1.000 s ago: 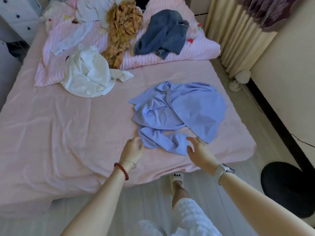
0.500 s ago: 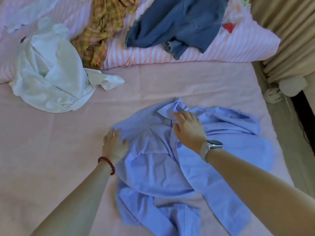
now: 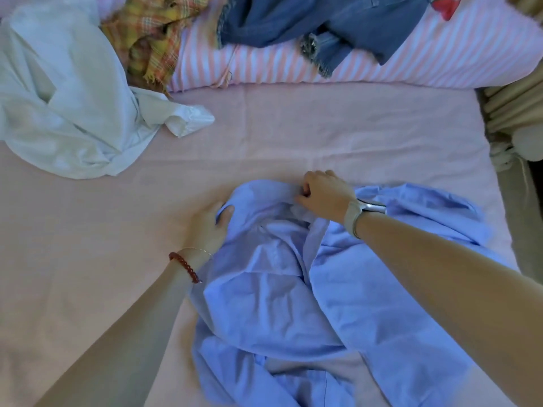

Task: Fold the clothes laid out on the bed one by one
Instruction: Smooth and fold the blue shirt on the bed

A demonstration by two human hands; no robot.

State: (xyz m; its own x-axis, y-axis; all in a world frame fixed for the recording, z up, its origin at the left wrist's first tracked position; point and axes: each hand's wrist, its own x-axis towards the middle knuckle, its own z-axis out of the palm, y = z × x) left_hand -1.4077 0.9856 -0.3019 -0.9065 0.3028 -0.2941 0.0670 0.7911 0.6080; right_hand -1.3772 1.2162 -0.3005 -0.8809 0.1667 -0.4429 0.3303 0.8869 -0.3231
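A crumpled light blue shirt (image 3: 338,289) lies on the pink bed sheet (image 3: 88,259), spreading from the middle to the lower right. My left hand (image 3: 210,227) grips the shirt's far left edge, thumb over the cloth. My right hand (image 3: 323,192), with a watch on its wrist, pinches the shirt's far edge near the collar with curled fingers. A white garment (image 3: 64,113) lies bunched at the upper left. A yellow plaid garment (image 3: 152,36) and a dark blue denim garment (image 3: 323,22) lie at the back.
A pink-and-white striped quilt (image 3: 382,69) runs along the back under the plaid and denim pieces. The bed's right edge meets beige curtains (image 3: 517,113) and a pale round object (image 3: 529,145) on the floor.
Both hands went from lying flat on the blue shirt to gripping its far edge. The shirt's top has bunched up between them, and the view has moved closer.
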